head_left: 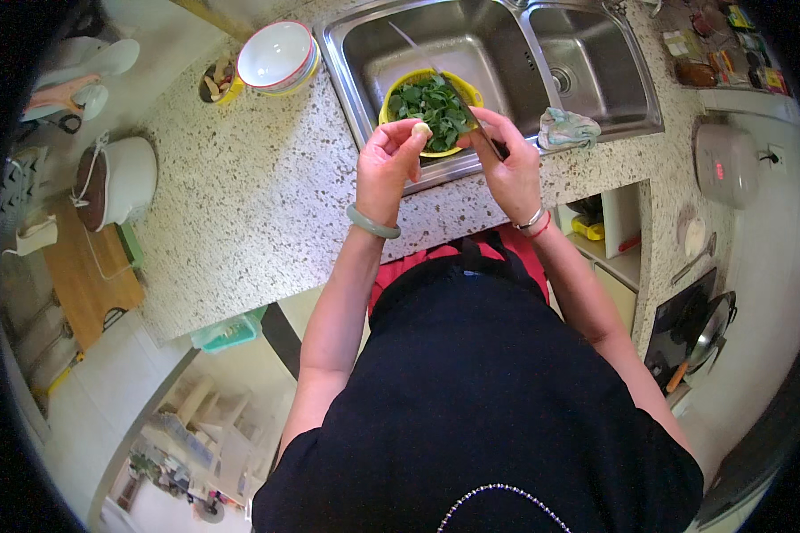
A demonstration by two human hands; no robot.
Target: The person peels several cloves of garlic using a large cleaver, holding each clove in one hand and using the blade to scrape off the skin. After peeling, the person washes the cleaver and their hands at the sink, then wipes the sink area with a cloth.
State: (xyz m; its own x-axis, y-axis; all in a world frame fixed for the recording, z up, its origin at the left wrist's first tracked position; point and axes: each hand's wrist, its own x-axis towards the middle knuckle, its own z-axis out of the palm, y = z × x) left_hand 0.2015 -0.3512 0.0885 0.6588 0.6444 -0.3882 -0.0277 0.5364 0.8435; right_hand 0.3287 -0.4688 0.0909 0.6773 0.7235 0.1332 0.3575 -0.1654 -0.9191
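Note:
My left hand pinches a small pale piece that looks like a garlic clove between thumb and fingertips. In my right hand is a knife, gripped by its dark handle, its long blade slanting up and to the left over the sink. Just beyond both hands, a yellow basket full of green leaves sits at the near side of the large sink basin. The clove is held above the basket's near edge, apart from the blade.
A stack of white bowls stands left of the sink, beside a small yellow container of pale and brown pieces. A crumpled cloth lies on the sink's front rim. Far right, a pan rests on a black cooktop.

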